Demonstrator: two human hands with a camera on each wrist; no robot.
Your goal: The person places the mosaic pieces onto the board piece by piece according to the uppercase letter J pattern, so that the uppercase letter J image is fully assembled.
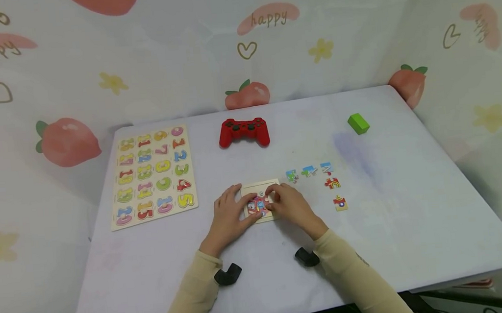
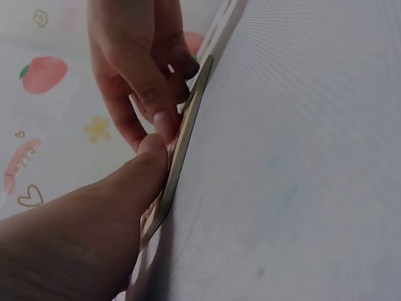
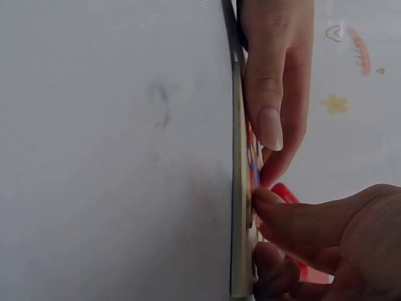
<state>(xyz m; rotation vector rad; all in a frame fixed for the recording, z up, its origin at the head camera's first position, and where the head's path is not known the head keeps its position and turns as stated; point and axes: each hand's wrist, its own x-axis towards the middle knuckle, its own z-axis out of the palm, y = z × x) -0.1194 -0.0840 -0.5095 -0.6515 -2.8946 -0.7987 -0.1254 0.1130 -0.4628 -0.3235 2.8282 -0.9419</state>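
Note:
A small wooden jigsaw tray (image 1: 259,184) lies on the table between both hands, with colourful joined pieces (image 1: 255,206) inside it. My left hand (image 1: 228,219) rests along its left side, thumb and a finger extended over the pieces and other fingers by the upper left corner. Over the right part of the tray, my right hand (image 1: 294,206) pinches a jigsaw piece between thumb and finger, low against the board; the piece is mostly hidden. In the right wrist view the right thumb (image 3: 294,219) meets the picture surface, close to the left thumb (image 3: 266,119).
Several loose jigsaw pieces (image 1: 309,171) lie right of the tray, including a red one (image 1: 340,203). A number board (image 1: 152,176) lies at the left, a red game controller (image 1: 243,132) at the back, and a green block (image 1: 358,123) at the back right.

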